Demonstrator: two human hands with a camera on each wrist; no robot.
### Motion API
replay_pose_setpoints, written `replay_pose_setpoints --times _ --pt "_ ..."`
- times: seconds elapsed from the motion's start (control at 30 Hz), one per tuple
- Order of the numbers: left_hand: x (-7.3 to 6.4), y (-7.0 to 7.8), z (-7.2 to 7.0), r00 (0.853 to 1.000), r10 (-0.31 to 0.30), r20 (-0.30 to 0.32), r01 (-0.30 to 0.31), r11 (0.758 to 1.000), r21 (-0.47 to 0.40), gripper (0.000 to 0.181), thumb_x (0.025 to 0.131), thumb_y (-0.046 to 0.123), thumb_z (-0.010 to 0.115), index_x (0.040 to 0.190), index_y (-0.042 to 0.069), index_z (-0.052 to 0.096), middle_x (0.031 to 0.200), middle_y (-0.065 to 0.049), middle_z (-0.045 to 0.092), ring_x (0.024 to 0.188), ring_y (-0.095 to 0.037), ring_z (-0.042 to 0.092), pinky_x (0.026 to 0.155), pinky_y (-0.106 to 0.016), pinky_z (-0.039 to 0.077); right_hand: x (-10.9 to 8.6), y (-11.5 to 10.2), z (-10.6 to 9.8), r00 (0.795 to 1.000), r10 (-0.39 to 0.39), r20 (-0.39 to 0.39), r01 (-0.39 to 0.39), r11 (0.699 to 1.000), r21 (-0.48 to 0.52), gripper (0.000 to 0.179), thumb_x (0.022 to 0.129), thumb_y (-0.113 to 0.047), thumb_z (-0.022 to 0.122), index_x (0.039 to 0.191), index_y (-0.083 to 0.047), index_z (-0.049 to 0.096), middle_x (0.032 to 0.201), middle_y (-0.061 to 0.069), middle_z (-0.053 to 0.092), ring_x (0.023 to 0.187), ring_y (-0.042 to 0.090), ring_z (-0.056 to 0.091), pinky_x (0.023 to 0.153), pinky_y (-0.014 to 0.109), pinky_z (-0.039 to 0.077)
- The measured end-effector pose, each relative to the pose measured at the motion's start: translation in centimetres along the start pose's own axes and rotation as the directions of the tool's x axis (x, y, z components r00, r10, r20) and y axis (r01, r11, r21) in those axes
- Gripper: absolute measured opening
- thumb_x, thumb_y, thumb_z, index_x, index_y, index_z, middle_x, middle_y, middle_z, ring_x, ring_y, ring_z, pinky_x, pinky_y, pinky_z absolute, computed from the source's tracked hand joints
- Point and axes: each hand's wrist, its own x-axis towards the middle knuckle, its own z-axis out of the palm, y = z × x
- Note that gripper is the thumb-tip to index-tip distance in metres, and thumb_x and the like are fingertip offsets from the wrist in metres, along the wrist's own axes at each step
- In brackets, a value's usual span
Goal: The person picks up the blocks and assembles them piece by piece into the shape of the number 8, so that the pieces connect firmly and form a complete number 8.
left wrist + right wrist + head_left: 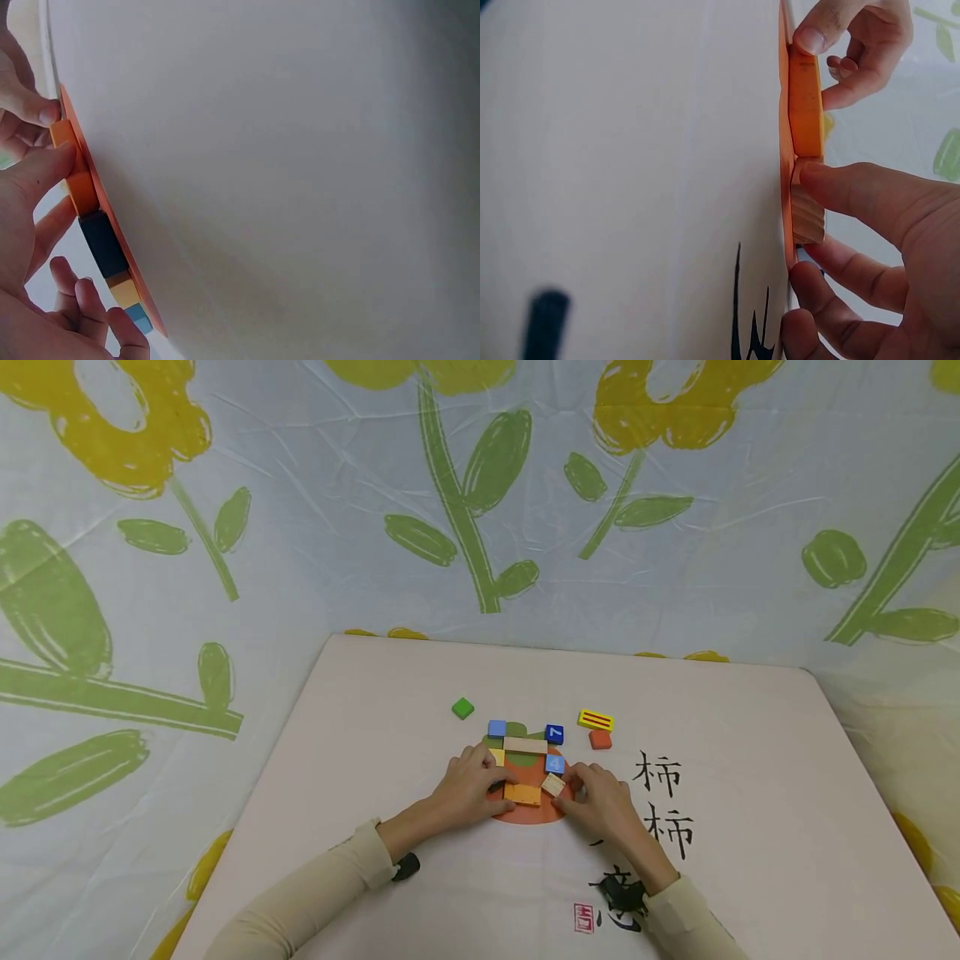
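Observation:
An orange rectangular block [522, 794] lies near the bottom of an orange persimmon picture [523, 817]. My left hand [471, 787] pinches its left end between thumb and index finger. Right beside it sits a tilted plain wooden block [553, 785], which my right hand [600, 800] grips between thumb and index finger. In the right wrist view this wooden block [808, 214] touches the orange one [805, 105]. A dark block [103, 244] stands at the orange block's other end in the left wrist view, with a yellow block [123, 289] beyond it.
More blocks edge the picture: a long wooden one [526, 746], a light blue one [497, 728], a dark blue 7 [554, 734] and a blue 4 [555, 764]. Loose around it lie a green block [462, 708], a yellow striped one [596, 720] and a red one [600, 740].

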Motion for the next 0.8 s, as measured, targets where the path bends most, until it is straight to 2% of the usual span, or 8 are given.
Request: replay_pose_setpoints --times 0.47,0.67,0.8 --pt "0.0 0.0 0.0 1.000 0.014 -0.011 -0.013 1.000 0.011 0.034 0.084 0.046 0.079 0.113 0.030 0.074 0.094 0.006 0.036 0.089 -0.012 0.036 0.068 -0.032 0.028 0.0 -0.1 -0.1 1.000 0.011 0.012 -0.011 1.000 0.000 0.032 0.084 -0.029 0.082 0.104 -0.010 0.066 0.087 -0.001 0.057 0.076 0.016 0.047 0.073 0.041 0.032" --pt "-0.1 0.2 -0.1 1.000 0.022 -0.005 -0.022 0.999 0.039 0.034 0.085 0.046 0.078 0.114 0.028 0.074 0.090 0.006 0.035 0.087 -0.013 0.035 0.066 -0.031 0.025 -0.3 -0.1 -0.9 1.000 0.007 0.008 -0.008 0.997 0.072 0.030 0.086 -0.022 0.080 0.109 -0.007 0.067 0.091 0.002 0.057 0.077 0.017 0.052 0.067 0.034 0.044" --pt "-0.1 0.3 -0.1 1.000 0.023 -0.010 -0.022 0.999 0.049 0.033 0.086 0.046 0.078 0.113 0.027 0.074 0.088 0.006 0.034 0.086 -0.013 0.035 0.066 -0.030 0.024 0.0 0.5 -1.9 0.999 -0.007 -0.041 0.012 0.993 0.114 0.028 0.087 -0.018 0.079 0.109 -0.005 0.067 0.095 0.005 0.060 0.081 0.019 0.055 0.067 0.034 0.048"
